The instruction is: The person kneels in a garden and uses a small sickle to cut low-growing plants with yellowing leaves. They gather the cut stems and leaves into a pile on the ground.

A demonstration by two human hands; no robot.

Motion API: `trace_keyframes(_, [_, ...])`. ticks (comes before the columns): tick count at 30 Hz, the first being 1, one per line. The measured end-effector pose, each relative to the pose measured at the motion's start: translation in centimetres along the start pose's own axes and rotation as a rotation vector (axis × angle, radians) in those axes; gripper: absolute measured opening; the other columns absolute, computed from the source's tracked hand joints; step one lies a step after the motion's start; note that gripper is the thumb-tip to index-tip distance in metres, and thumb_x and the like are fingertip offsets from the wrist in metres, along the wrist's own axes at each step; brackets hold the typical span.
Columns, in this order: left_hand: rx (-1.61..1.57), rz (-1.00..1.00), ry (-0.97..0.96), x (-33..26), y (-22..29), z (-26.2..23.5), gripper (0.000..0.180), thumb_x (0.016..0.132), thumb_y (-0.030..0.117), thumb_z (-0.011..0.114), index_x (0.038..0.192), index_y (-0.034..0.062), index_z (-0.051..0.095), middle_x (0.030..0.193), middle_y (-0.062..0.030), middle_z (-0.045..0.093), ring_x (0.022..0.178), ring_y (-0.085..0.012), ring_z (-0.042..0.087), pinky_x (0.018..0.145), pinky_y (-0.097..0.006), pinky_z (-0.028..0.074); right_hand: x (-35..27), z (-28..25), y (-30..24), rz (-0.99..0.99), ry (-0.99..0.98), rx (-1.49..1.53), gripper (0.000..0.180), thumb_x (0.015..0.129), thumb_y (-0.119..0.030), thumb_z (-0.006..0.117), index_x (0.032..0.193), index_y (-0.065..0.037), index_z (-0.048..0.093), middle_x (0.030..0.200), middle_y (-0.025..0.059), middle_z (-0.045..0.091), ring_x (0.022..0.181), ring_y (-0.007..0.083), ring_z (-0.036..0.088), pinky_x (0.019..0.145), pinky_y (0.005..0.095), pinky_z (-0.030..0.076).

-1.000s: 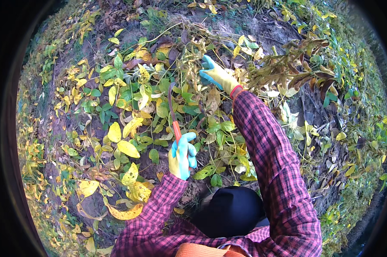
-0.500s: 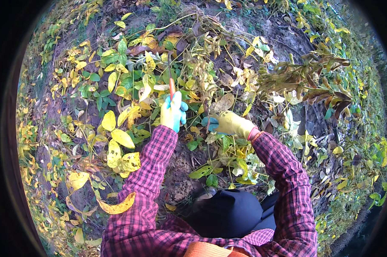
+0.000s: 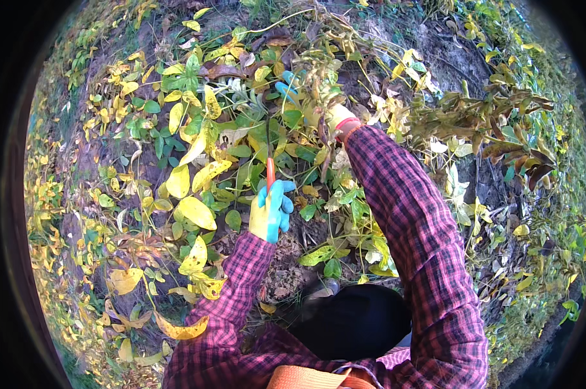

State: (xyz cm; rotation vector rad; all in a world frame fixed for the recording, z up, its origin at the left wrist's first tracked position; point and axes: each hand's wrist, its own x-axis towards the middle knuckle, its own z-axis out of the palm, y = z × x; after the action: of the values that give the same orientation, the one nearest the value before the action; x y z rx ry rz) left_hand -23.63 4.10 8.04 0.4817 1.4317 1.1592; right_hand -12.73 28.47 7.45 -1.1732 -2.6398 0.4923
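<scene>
My left hand [image 3: 271, 211], in a yellow and blue glove, is closed around the orange handle of a small cutting tool [image 3: 269, 161] whose dark blade points up into the leaves. My right hand [image 3: 317, 107], in the same kind of glove, reaches farther ahead and grips a bunch of vine stems and wilted leaves [image 3: 319, 74]. Both sleeves are purple plaid. The right hand's fingers are partly hidden by the foliage.
Green and yellow leaves [image 3: 192, 175] of a trailing plant cover the soil on the left. A heap of pulled, drooping vines [image 3: 481, 120] lies at the right. Bare dark earth [image 3: 286, 272] shows near my black-trousered knee [image 3: 354, 321].
My left hand with the tool has dropped back toward me. My right hand has stretched forward and up into the vines and taken hold of a bunch.
</scene>
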Motion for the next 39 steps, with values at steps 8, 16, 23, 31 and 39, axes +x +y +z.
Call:
trace_keyframes(8, [0.104,-0.047,0.020,-1.3,0.4,-3.0,0.045,0.095,0.041,0.048,0.109,0.0000,0.058,0.065,-0.0035,0.053,0.039,-0.0084,0.042,0.036,-0.023,0.034,1.4,1.7,1.6,0.070,-0.094,0.057,0.049,0.085,-0.032,0.056,0.126,-0.008,0.047,0.120,0.0163,0.054,0.106,0.0274,0.054,0.091,0.0350,0.044])
trace_keyframes(16, [0.111,-0.047,0.068,0.5,-0.2,-3.4,0.041,0.095,0.038,0.048,0.107,0.0009,0.060,0.065,-0.0029,0.053,0.039,-0.0078,0.042,0.036,-0.023,0.033,-1.7,0.2,3.6,0.089,-0.207,0.209,0.047,0.085,-0.038,0.054,0.123,-0.010,0.049,0.116,0.0138,0.057,0.101,0.0247,0.057,0.087,0.0341,0.047])
trace_keyframes(23, [0.011,0.020,0.091,0.0,-1.2,-4.1,0.045,0.093,0.042,0.053,0.109,0.0011,0.060,0.065,0.0004,0.055,0.037,-0.0056,0.042,0.032,-0.020,0.031,-4.4,0.6,4.6,0.080,-0.392,0.373,0.047,0.085,-0.043,0.052,0.120,-0.012,0.051,0.113,0.0116,0.060,0.097,0.0223,0.060,0.083,0.0333,0.049])
trace_keyframes(31, [-0.016,-0.008,0.146,-0.4,-2.4,-4.5,0.040,0.094,0.040,0.053,0.108,0.0034,0.059,0.064,0.0010,0.053,0.038,-0.0051,0.042,0.033,-0.021,0.030,-19.9,6.9,-1.8,-0.356,-0.366,-0.309,0.053,0.074,-0.032,0.061,0.117,-0.002,0.054,0.103,0.0195,0.062,0.083,0.0346,0.063,0.073,0.0479,0.047])
trace_keyframes(39, [-0.074,0.029,0.122,-1.3,-2.3,-2.4,0.036,0.093,0.036,0.055,0.109,0.0046,0.059,0.063,0.0014,0.053,0.040,-0.0048,0.042,0.033,-0.021,0.031,-23.5,3.2,-3.3,-0.100,-0.291,-0.147,0.034,0.081,-0.035,0.057,0.099,-0.007,0.060,0.082,0.0093,0.059,0.074,0.0278,0.060,0.064,0.0417,0.039])
